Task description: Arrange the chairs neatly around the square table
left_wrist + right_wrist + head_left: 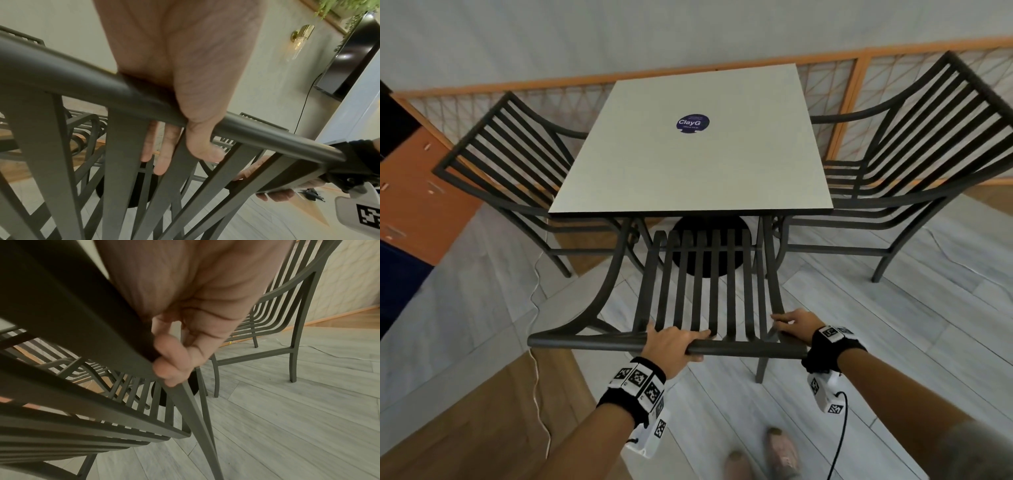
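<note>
A white square table (688,161) with a round blue sticker stands ahead. Three dark slatted metal chairs surround it: one at the left (510,157), one at the right (914,154), and a near chair (698,284) with its seat front under the table's near edge. My left hand (674,339) grips the near chair's top rail (72,76), fingers draped over the back slats (123,154). My right hand (174,353) grips the right upright of that chair's back (185,402), also seen as the right hand (794,323) in the head view.
A wooden lattice railing (859,89) runs behind the table. An orange and blue cabinet (410,192) stands at the left. A white cable (537,342) trails over the grey plank floor. The table's black round base (709,250) sits under the top. My shoes (780,452) are below.
</note>
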A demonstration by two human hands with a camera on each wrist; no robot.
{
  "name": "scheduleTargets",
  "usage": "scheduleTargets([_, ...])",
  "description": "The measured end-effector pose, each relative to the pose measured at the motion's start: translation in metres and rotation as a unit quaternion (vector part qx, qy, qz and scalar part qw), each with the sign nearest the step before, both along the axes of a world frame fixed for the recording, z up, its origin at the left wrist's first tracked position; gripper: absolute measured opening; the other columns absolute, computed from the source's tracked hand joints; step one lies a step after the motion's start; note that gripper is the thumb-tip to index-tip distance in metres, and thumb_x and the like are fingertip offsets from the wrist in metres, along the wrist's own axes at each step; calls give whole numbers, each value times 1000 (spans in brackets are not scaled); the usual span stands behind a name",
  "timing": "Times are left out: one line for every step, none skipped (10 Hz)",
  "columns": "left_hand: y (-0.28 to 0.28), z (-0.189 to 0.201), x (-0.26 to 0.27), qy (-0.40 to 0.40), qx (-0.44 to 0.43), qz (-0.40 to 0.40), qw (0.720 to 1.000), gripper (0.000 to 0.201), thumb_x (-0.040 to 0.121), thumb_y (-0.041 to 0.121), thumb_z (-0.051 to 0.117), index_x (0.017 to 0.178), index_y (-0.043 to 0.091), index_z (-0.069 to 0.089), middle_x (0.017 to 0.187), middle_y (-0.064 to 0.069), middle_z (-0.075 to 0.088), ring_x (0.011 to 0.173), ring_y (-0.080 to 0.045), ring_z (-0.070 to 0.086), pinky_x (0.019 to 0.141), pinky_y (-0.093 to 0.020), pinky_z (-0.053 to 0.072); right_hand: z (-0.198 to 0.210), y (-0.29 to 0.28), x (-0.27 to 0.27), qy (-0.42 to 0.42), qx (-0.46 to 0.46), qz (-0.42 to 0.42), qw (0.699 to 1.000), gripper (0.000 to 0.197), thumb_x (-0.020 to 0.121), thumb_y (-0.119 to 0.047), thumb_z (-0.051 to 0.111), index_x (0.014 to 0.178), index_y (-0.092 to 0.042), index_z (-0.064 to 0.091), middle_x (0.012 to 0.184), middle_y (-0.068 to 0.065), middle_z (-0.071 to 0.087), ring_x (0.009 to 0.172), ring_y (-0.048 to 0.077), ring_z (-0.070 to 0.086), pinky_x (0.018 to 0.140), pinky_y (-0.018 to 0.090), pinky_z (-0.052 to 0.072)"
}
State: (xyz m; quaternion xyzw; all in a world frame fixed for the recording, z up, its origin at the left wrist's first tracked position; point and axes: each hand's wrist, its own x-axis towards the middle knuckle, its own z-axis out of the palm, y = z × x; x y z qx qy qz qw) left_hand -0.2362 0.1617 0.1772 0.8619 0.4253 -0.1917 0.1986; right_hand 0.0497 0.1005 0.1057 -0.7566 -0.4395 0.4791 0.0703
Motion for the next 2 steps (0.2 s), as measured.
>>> scheduleTargets([-4,9,1,-29,-5,15,999,46,92,41,52,137,34,44,110,3,71,108,-18,62,112,-51,30,9,-7,3,-6,3,23,1000,62,80,-63,51,124,-20,59,108,10,69,92,26,67,72,25,51])
scheduleTargets([-14,19,-3,-77,-43,55,995,38,93,35,54,130,26,52,114,0,68,107,-20,60,109,-44,36,22,-15,10,-22,10,13,1000,50,87,-51,52,124,-19,58,98,6,68,53,13,64,68,30,59])
